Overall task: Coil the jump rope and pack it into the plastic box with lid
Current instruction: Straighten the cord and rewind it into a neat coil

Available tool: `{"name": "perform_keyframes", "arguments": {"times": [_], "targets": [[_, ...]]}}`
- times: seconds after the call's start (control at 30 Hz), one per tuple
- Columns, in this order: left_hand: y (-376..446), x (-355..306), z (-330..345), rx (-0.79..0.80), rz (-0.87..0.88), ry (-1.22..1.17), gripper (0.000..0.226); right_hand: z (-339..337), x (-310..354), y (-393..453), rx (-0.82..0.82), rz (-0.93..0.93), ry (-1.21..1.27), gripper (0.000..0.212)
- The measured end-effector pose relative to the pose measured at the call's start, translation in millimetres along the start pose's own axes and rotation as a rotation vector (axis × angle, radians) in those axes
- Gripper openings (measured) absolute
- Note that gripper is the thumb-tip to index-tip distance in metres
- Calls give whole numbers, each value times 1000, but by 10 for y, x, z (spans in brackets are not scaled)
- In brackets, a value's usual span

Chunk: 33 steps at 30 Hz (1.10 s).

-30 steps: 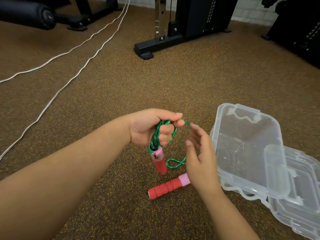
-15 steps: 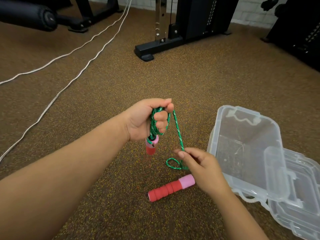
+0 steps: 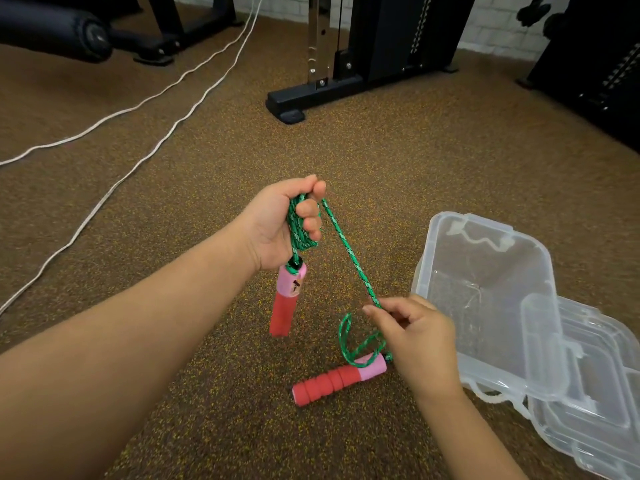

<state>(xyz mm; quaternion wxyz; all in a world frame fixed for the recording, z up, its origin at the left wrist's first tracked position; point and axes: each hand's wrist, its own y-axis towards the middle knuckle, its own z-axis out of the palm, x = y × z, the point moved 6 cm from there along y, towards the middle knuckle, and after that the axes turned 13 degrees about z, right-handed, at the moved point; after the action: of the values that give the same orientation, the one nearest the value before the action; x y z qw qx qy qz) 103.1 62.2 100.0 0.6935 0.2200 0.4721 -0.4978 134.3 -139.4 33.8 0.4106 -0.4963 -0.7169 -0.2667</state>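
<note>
At frame centre your left hand (image 3: pixel 277 226) is gripping green rope coils (image 3: pixel 299 226), one handle (image 3: pixel 285 301) hanging straight down; your right hand (image 3: pixel 420 336) is pinching the rope, the other handle (image 3: pixel 341 379) lying pink-end toward the open box (image 3: pixel 485 289) on the right.

1. No readable text, brand, number or sign is showing anywhere in the head view.
2. The pink collar of the hanging jump-rope handle (image 3: pixel 293 283) is carrying a small dark mark; it is too small and blurred to read as a letter or a logo.
3. The pink collar of the second handle (image 3: pixel 338 378), lying on the floor, is showing no print.
4. The clear plastic box (image 3: pixel 485 292) and its lid (image 3: pixel 588 403) are showing moulded ridges only, with no legible lettering.
5. The black gym machine frame (image 3: pixel 391 39) at the back is displaying no label that can be made out.
</note>
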Motion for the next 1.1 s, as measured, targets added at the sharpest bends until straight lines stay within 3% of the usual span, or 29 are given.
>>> {"name": "perform_keyframes", "arguments": {"times": [0.07,0.13,0.27,0.33,0.43,0.57,0.7,0.83,0.93,1.1], "targets": [[-4,32,14,5,-11,10,30,20,43,-44,-84,-102,-194,6],[-32,77,59,56,-52,28,29,75,73,-52,-50,-117,-304,13],[-136,161,211,246,-176,88,19,94,149,22,104,34,-269,69],[-183,208,276,317,-221,111,20,62,274,58,140,13,-138,79],[-253,283,348,399,-287,134,24,84,487,109,181,-118,24,63],[-309,297,386,442,-329,95,25,191,518,131,290,-101,227,34],[-210,262,294,235,-268,-69,23,286,257,18,144,33,232,25],[-99,249,166,49,-200,-191,55,561,146,-233,304,15,-57,25],[-81,305,127,7,-163,-89,67,588,292,-338,421,-92,-163,25],[-110,448,91,167,-185,350,90,187,730,-159,338,-215,3,28]]}}
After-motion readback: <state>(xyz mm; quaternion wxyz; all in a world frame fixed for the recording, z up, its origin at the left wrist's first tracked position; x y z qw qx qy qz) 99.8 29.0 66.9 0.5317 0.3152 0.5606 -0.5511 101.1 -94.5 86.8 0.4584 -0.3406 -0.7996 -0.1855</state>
